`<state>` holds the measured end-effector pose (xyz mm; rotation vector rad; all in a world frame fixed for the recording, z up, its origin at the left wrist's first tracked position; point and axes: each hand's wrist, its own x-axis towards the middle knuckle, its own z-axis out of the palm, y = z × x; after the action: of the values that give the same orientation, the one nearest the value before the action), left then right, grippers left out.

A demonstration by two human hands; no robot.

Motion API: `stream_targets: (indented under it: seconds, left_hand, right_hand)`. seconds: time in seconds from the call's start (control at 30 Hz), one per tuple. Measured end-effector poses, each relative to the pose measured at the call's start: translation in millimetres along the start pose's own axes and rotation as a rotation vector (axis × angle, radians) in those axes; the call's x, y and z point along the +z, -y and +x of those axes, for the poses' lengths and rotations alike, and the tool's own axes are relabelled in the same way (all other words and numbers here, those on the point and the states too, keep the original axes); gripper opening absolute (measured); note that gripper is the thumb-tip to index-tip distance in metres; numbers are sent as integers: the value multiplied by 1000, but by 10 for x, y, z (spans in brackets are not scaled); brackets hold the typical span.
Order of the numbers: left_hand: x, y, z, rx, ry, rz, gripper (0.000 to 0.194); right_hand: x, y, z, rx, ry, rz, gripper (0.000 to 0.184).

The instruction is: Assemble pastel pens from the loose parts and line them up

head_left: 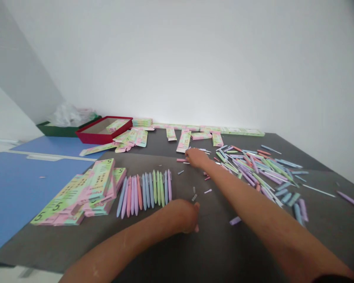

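My right hand (196,157) reaches out over the dark table, its fingers bent down at some thin pen parts near a flat pink and green carton (184,140). What its fingertips hold, if anything, is hidden. Closer to me, my left hand (189,216) is curled just above the table, and I cannot make out what is inside it. Beside that hand lies a neat row of pens (146,190) in blue, purple, pink and green. Small clear pieces (194,197) and a little purple clip (208,191) rest between my hands.
Loose pen barrels and refills form a big pile (253,167) on the right. Pink and green pen boxes (98,181) are stacked at left. Behind them stand a red tray (103,133) and a green tray (61,129) with plastic bags. A single purple barrel (351,201) lies far right.
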<state>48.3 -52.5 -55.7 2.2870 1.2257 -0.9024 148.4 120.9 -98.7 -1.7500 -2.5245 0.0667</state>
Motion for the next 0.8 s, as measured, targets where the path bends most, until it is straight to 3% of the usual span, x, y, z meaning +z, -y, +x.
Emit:
stream_targets:
  seconds: [0.17, 0.37, 0.53, 0.6, 0.67, 0.8]
  left_hand:
    - [-72, 36, -21, -1, 56, -17, 80]
    - [-149, 35, -129, 60, 37, 27, 73]
    - [-140, 21, -146, 116, 74, 63, 72]
    - [-96, 20, -115, 120, 19, 62, 70]
    - [-56, 19, -92, 127, -53, 62, 66]
    - [-60, 7, -122, 113, -40, 128, 66]
  right_hand:
    - [167, 87, 172, -74, -8, 77, 18]
    - [-29, -34, 98, 24, -206, 344, 20]
    - [-121, -35, -452, 39, -237, 724, 27]
    - [-94, -3, -741, 25, -167, 1301, 25]
    - [-58, 30, -986, 51, -140, 1632, 38]
    - [20, 59, -1258, 75, -250, 1729, 39]
